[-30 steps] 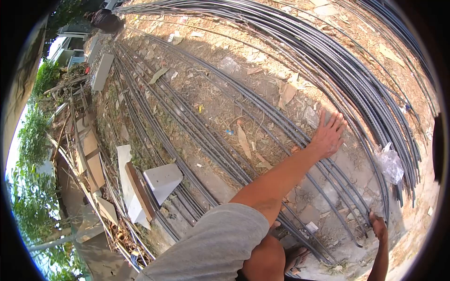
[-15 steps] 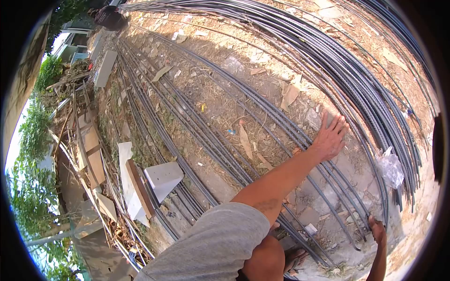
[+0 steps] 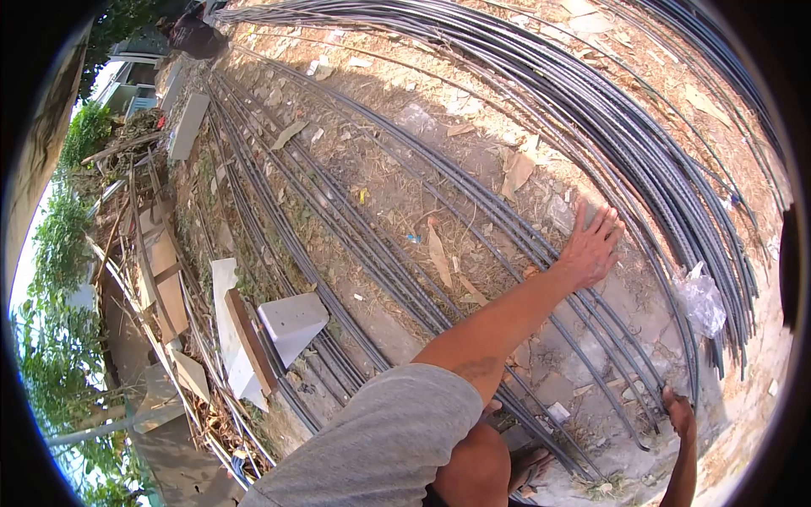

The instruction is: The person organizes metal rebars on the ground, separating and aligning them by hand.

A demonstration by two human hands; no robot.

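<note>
My left hand (image 3: 591,253), at the end of the arm in a grey sleeve, lies palm down with fingers spread across the upper side of several thin ribbed steel bars (image 3: 498,221). At the lower right, my right hand (image 3: 678,411) is closed around the end of a bar beside the other bar ends. Its palm side is hidden. A crumpled clear plastic bag (image 3: 703,306) sits between my hands and a thick bundle of long bars (image 3: 629,127) curving along the right. More loose bars (image 3: 372,245) fan out over the ground to my left.
Another person (image 3: 198,35) is bent low at the far upper left. White angular pieces (image 3: 293,319), a brown board (image 3: 250,340) and a pale block (image 3: 187,127) lie on the left near sticks and scrap (image 3: 160,270). My knee (image 3: 475,469) is at the bottom.
The view has shifted very slightly. The far person shows a little more at the upper left. Both my hands keep the same places on the bars.
</note>
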